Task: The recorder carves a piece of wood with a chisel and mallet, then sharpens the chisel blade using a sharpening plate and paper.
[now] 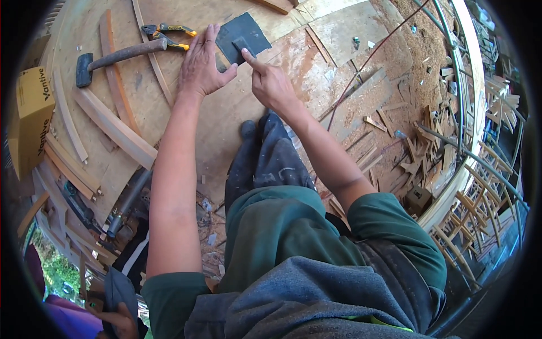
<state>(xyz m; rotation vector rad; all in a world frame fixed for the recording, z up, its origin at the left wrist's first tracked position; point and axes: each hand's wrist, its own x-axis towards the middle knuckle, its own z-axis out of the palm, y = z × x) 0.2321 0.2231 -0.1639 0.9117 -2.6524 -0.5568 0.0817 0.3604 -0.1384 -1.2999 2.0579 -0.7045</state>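
Observation:
A thin black square sheet (248, 29) lies on the plywood surface (285, 59) at the top. A small dark strip (239, 45) rests on it. My left hand (201, 70) lies flat at the sheet's left edge, fingers stretched away from me and thumb spread to the right. With its index finger extended, my right hand (271, 85) touches the sheet beside the small strip; its other fingers curl under and are partly hidden. Left of my left hand are pliers (168, 35) with yellow and black handles and a wooden-handled hammer (121, 55).
Curved wood strips (116, 127) lie on the left, near a cardboard box (31, 121). A thin red cord (361, 68) crosses the right side. Sawdust and wood scraps (420, 150) cover the floor there, beside a curved frame (471, 135). Another person's arm (121, 321) shows at lower left.

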